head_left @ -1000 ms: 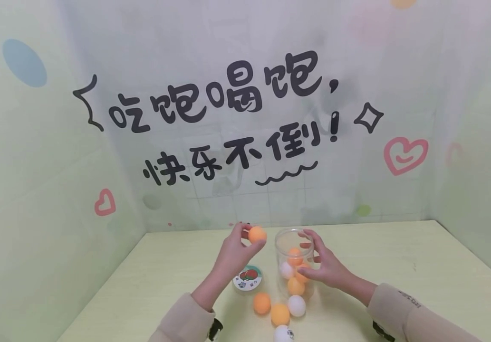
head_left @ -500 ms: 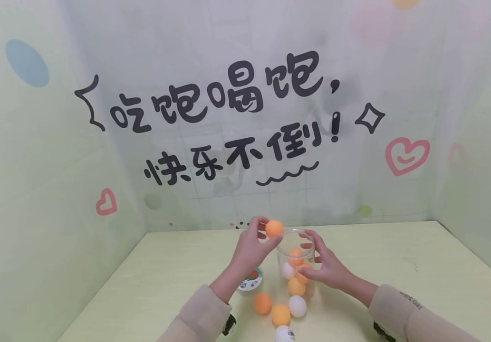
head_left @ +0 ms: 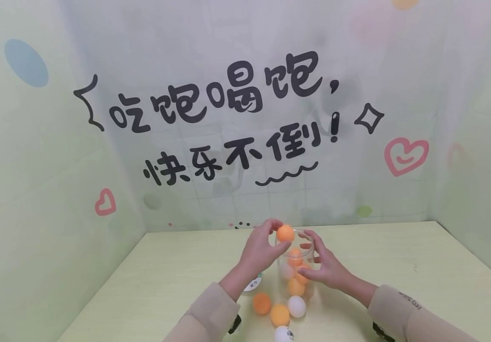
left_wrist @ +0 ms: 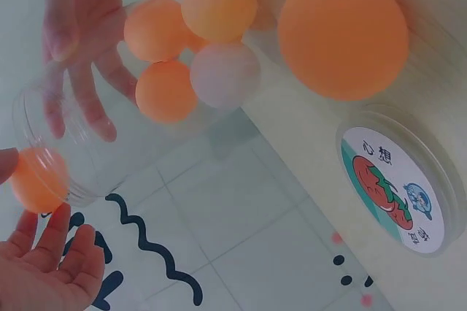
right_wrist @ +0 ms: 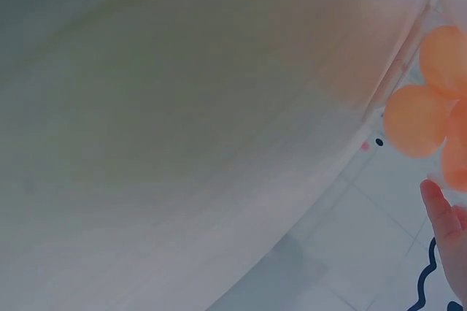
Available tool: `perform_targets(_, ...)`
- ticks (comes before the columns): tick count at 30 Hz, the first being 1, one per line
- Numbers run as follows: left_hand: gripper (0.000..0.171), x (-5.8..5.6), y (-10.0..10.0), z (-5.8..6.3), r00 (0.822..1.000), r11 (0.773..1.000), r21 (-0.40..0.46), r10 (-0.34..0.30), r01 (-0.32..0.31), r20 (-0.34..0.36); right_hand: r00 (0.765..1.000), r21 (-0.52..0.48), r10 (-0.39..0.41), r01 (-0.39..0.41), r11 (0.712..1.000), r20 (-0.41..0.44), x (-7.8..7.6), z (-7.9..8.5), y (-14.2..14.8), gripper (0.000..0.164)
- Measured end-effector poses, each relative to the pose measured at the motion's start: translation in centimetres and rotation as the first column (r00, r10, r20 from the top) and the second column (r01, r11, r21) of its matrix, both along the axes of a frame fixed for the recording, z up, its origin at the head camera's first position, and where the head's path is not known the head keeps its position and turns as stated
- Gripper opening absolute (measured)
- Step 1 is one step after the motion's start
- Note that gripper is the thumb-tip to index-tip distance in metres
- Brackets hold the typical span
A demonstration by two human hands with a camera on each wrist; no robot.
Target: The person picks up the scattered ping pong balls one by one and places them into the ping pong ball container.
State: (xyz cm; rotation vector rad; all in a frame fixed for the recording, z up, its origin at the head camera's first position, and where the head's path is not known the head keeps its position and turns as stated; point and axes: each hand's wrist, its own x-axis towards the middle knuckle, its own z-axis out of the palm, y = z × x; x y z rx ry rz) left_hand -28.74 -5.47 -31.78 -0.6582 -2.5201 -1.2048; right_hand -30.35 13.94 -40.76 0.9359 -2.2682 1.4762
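A clear plastic jar (head_left: 282,262) stands upright on the table with several orange and white ping-pong balls inside. My right hand (head_left: 329,267) grips it from the right, thumb in front and fingers around the far side. At the jar's mouth, my left hand (head_left: 259,249) pinches an orange ping-pong ball (head_left: 285,233) between thumb and fingers. The left wrist view puts this ball right at the rim, partly seen through the clear wall. Only a fingertip and part of my right hand (right_wrist: 445,227) show in the right wrist view, beside the balls.
In front of the jar lie two orange balls, one of them darker (head_left: 262,303), a white ball (head_left: 296,306) and a white ball with a printed mark (head_left: 284,334). A round lid with a tomato label (left_wrist: 394,187) lies left of the jar, partly behind my left forearm.
My left hand has carried the orange ping-pong ball rightward from beside the jar to its mouth, dipping slightly at the end. The right hand and jar have stayed in place.
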Motion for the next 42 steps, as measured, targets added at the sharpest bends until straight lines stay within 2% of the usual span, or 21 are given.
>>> perform_targets(10,0.037,0.1,-0.4,-0.3,0.999,0.999,-0.033,0.04,-0.041,-0.028,1.0,0.009,-0.017,0.017,1.0,0.024,0.1,0.1,-0.1,0.081)
perform_targets(20,0.036,0.2,-1.6,-1.0,0.996,0.997,-0.019,0.071,-0.071,0.051,1.0,0.007,-0.009,0.009,1.0,0.009,0.0,0.0,0.0,0.08)
perform_targets(25,0.029,0.7,-2.8,-1.8,0.987,0.993,-0.102,0.079,-0.065,0.14,1.0,0.007,-0.007,0.007,1.0,0.022,0.1,0.1,0.0,0.08)
perform_targets(29,0.023,0.7,-3.7,-2.7,0.965,0.978,-0.209,0.07,-0.016,0.252,0.999,0.003,-0.004,0.004,1.0,0.036,0.1,0.1,0.0,0.08)
perform_targets(33,0.019,0.6,-4.3,-3.9,0.931,0.958,-0.276,0.026,0.082,0.365,0.999,-0.003,-0.001,0.001,1.0,0.05,0.2,0.1,-0.1,0.08)
perform_targets(37,0.018,0.8,-4.7,-4.7,0.895,0.926,-0.332,-0.014,0.181,0.447,0.999,0.0,-0.008,0.008,1.0,0.049,0.3,0.1,-0.1,0.08)
perform_targets(39,0.019,1.0,-4.9,-4.8,0.887,0.906,-0.366,-0.021,0.212,0.462,0.999,0.001,-0.011,0.011,1.0,0.046,0.3,0.2,-0.1,0.08)
perform_targets(42,0.021,1.4,-5.2,-5.0,0.887,0.876,-0.416,-0.028,0.245,0.462,0.999,0.004,-0.014,0.013,1.0,0.042,0.3,0.1,-0.1,0.08)
